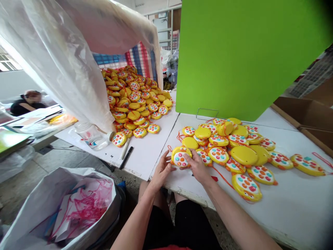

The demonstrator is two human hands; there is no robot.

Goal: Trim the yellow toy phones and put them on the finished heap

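Note:
A yellow oval toy (181, 157) with a white face and several red, orange and blue dots is held just over the table's front edge. My right hand (198, 167) grips its right side, thumb on the dotted face. Against its left and lower edge rest the fingers of my left hand (162, 171), also closed on it. An orange cord loop shows at the toy's upper left. Just beyond and to the right lies a loose heap of like toys (218, 155), some dotted side up, others showing plain yellow backs.
A large pile of the toys (135, 100) fills a plastic-draped enclosure (78, 62) at left. Near it are a clear jar (90, 135) and a black marker (126, 158). A green board (234, 59) stands behind, cardboard boxes (307, 114) at right. A white sack (23, 215) stands lower left; a person (27, 103) sits beyond.

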